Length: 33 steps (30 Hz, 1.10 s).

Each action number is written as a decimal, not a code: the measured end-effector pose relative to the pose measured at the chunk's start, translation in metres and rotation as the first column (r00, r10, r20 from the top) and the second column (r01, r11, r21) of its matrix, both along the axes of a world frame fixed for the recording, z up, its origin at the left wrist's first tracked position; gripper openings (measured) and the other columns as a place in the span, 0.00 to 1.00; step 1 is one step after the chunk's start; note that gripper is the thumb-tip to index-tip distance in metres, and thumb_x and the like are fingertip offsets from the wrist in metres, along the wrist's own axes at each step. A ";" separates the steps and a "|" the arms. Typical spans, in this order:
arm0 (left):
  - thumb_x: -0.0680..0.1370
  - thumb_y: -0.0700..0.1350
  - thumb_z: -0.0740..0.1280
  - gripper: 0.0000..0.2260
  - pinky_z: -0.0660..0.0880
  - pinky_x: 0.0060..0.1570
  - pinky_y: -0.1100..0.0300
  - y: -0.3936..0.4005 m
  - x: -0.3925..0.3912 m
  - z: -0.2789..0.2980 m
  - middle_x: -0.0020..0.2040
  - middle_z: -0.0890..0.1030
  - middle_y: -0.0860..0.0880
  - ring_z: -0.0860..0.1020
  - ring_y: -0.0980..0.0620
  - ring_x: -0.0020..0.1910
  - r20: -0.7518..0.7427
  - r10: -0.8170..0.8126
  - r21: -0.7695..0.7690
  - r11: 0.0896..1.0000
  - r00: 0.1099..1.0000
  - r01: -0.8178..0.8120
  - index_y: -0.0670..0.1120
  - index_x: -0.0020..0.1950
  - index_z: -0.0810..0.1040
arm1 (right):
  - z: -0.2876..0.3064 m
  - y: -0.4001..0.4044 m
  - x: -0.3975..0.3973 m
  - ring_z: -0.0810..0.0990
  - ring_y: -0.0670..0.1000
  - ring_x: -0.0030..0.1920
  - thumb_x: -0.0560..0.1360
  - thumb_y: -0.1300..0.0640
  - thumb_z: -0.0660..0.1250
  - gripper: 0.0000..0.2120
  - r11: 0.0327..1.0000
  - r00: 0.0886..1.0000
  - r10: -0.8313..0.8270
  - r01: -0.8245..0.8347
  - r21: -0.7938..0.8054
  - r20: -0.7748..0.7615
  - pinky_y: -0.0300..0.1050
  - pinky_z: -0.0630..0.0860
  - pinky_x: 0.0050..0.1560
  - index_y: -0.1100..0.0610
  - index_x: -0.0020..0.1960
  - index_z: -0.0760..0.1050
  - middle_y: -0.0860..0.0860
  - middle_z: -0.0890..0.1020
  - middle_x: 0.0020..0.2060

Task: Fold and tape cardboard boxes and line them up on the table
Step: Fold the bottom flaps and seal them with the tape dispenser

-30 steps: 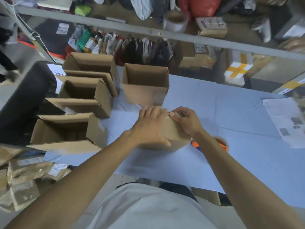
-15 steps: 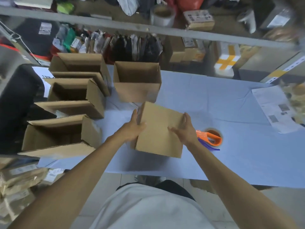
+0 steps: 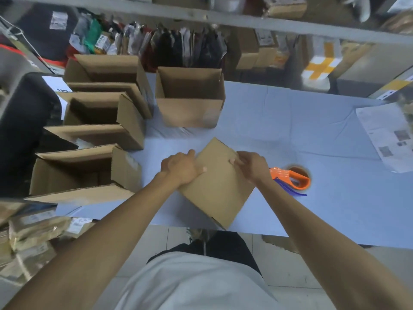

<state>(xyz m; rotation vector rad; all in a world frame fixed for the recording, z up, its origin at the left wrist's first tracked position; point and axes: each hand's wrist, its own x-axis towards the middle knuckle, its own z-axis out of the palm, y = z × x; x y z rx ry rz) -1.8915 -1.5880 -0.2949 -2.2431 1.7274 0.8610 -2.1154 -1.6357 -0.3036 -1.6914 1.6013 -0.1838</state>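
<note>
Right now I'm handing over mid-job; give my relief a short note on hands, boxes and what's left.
Left hand and right hand both grip the closed brown cardboard box, tilted over the blue table's near edge.
Orange tape dispenser lies just right of it.
Done: four open-topped cardboard boxes stand at the left and back.
Left: turn this box upright and set it in line.

The box (image 3: 220,184) being handled is plain brown cardboard, matt, same as the open boxes (image 3: 190,97) at 11 to 12 o'clock. Table (image 3: 290,121) has a pale blue cloth cover, kinda creased. Tape dispenser (image 3: 290,179) at 3 o'clock looks like glossy orange plastic. Printed paper sheet (image 3: 386,135) at 2 o'clock.
</note>
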 end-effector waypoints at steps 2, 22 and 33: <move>0.71 0.65 0.68 0.39 0.72 0.48 0.50 0.000 0.005 0.003 0.59 0.75 0.45 0.74 0.42 0.56 -0.102 0.030 -0.053 0.998 0.994 -0.035 0.53 0.75 0.56 | 0.002 -0.006 0.005 0.68 0.51 0.34 0.76 0.42 0.65 0.16 0.995 0.994 0.100 -0.100 -0.017 -0.036 0.44 0.63 0.34 0.41 0.30 0.71 0.42 0.71 0.24; 0.73 0.48 0.72 0.02 0.72 0.49 0.56 -0.039 -0.024 -0.015 0.38 0.80 0.62 0.78 0.59 0.44 -0.478 0.124 -0.223 0.940 0.869 -0.257 0.53 0.40 0.83 | -0.008 -0.012 0.028 0.81 0.44 0.42 0.73 0.56 0.72 0.04 0.991 0.960 -0.124 0.108 0.077 0.251 0.30 0.72 0.38 0.54 0.45 0.86 0.46 0.86 0.41; 0.73 0.45 0.72 0.04 0.69 0.49 0.57 -0.041 -0.026 -0.017 0.37 0.78 0.61 0.76 0.59 0.42 -0.463 0.067 -0.272 0.938 0.884 -0.213 0.51 0.38 0.81 | -0.015 -0.016 0.012 0.79 0.36 0.39 0.73 0.59 0.72 0.02 0.991 0.957 -0.132 0.121 0.058 0.259 0.26 0.69 0.35 0.54 0.43 0.83 0.43 0.84 0.40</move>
